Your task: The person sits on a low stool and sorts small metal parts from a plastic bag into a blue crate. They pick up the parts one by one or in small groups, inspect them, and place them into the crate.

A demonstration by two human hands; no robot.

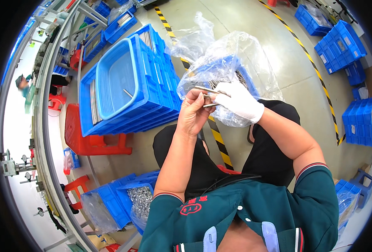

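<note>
My left hand (191, 112) is bare, its fingers closed on short metal rods (211, 105) in front of my knees. My right hand (240, 103), in a white glove, meets it from the right with its fingertips pinched at the same rods. How many rods each hand has is hard to tell. Just beyond the hands stands a blue bin (249, 79) lined with a clear plastic bag (253, 46). Several thin metal rods (216, 83) lie inside it.
Left of me, stacked blue crates (163, 80) carry a light blue basket (118, 71) and bundled rods, over a red stool (77, 136). A bin of small metal parts (140, 200) sits at lower left. More crates (360, 122) line the right. Another person (25, 87) is at far left.
</note>
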